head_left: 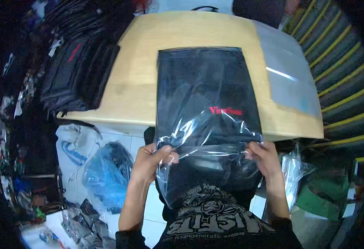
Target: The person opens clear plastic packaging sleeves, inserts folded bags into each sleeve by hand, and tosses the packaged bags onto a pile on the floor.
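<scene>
A flat black fabric case (202, 87) with red lettering lies inside a clear plastic bag (202, 147), partly on the wooden table (136, 66) and partly past its front edge. My left hand (157, 157) pinches the near left side of the plastic bag, thumb on top. On the near right side, my right hand (263, 155) grips the plastic in the same way. Between my hands the loose end of the bag is wrinkled and shiny, hanging toward my black printed shirt (215, 222).
Stacked black cases (78, 70) sit at the table's left end. Clear plastic sheets (287, 68) lie on its right side. A blue plastic bag (109, 172) stands on the floor at left. Yellow-edged stairs or slats (339, 87) are at right.
</scene>
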`<state>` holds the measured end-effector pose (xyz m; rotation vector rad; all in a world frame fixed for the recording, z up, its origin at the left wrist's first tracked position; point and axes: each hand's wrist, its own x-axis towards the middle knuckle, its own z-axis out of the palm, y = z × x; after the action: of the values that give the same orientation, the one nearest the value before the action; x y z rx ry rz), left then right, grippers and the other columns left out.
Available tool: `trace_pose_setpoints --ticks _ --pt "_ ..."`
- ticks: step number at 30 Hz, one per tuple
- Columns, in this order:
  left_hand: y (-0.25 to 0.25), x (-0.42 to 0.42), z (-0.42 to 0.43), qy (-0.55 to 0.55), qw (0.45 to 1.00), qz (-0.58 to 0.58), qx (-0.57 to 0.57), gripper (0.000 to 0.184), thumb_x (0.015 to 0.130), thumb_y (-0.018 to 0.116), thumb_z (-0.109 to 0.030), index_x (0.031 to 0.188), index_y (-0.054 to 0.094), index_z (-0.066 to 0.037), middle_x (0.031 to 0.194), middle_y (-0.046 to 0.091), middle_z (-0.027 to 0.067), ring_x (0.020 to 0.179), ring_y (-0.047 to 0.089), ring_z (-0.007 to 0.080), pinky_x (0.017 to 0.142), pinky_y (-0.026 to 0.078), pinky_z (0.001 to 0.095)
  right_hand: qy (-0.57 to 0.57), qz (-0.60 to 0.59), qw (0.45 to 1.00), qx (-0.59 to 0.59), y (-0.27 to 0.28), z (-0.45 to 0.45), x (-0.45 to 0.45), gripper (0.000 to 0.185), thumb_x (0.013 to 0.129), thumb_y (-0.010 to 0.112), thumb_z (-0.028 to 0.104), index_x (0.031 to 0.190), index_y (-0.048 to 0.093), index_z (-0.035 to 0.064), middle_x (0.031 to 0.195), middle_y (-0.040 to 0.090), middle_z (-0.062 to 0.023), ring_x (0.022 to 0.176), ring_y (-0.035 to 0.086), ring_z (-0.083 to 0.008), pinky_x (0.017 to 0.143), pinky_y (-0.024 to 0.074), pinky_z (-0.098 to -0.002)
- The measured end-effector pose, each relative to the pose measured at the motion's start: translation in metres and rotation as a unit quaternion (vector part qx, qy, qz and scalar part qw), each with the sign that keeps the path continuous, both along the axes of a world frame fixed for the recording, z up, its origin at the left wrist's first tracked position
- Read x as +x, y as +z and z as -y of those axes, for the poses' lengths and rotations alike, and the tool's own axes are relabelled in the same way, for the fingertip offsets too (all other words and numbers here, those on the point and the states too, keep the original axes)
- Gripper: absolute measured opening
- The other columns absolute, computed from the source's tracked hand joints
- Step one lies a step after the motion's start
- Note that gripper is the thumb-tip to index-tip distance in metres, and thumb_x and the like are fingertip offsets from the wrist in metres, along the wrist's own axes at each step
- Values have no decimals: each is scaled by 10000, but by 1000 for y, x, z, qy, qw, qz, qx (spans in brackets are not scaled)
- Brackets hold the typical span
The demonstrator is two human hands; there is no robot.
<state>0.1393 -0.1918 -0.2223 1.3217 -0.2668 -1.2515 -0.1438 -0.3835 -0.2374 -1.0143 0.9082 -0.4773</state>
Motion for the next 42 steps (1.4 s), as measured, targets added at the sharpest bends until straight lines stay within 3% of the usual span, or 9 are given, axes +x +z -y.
trace_pose_setpoints --ticks 7,10,13,19,24,31,36,39,42 --pt "84 -48 -86 162 985 31 -51 204 738 658 66 927 605 123 757 666 192 623 665 220 499 539 315 94 117 988 -26 81 -29 -15 338 802 622 41 1092 546 -116 948 654 -236 757 673 -348 638 557 -472" --pt "116 -81 -137 259 963 72 -12 249 714 648 80 935 576 169 760 657 240 599 673 277 416 532 319 344 122 928 80 114 -13 -2 415 829 534 -44 1187 422 -221 1140 539 -364 967 588 -510 771 524 -595" --pt "119 -120 -186 423 895 135 -40 210 724 655 33 881 586 154 741 655 221 543 652 252 375 504 278 511 76 849 110 138 -15 36 272 885 538 20 1066 526 -183 1022 599 -346 879 646 -441 670 581 -488" --pt "81 -172 -240 610 779 145 20 180 781 698 -113 830 633 48 707 652 116 487 562 105 439 417 177 516 -22 853 74 97 -78 118 256 904 600 172 1002 599 -64 820 665 -178 671 670 -213 572 559 -295" --pt "53 -148 -260 644 747 120 115 186 814 670 -105 942 639 28 864 676 93 700 630 102 518 430 186 506 -42 861 34 34 -102 188 316 932 565 250 1053 579 -42 857 658 -128 747 659 -188 634 543 -276" --pt "-135 -105 -312 655 755 -9 27 96 809 581 46 859 612 122 841 651 175 749 638 196 629 505 245 564 -94 813 116 -58 -150 222 368 932 551 288 1163 526 3 921 650 -118 789 649 -180 676 536 -280" --pt "-258 -122 -323 768 607 -203 -27 240 898 431 79 1110 462 187 1036 585 230 904 638 282 807 576 287 503 -133 844 132 -92 -155 225 322 950 517 216 1174 508 -16 922 650 -101 782 640 -170 663 523 -275" --pt "-335 -139 -347 751 601 -229 -148 102 815 552 84 916 541 97 860 600 171 732 619 236 558 542 281 470 -129 859 153 -121 -126 223 320 956 505 187 1197 490 -24 914 650 -103 759 634 -170 633 514 -276" --pt "-379 -105 -399 773 601 -198 -42 63 840 566 -2 812 561 54 735 588 123 599 576 192 445 447 284 446 -120 877 133 -131 -130 243 310 942 517 176 1191 501 -7 882 646 -104 750 630 -176 625 515 -275"
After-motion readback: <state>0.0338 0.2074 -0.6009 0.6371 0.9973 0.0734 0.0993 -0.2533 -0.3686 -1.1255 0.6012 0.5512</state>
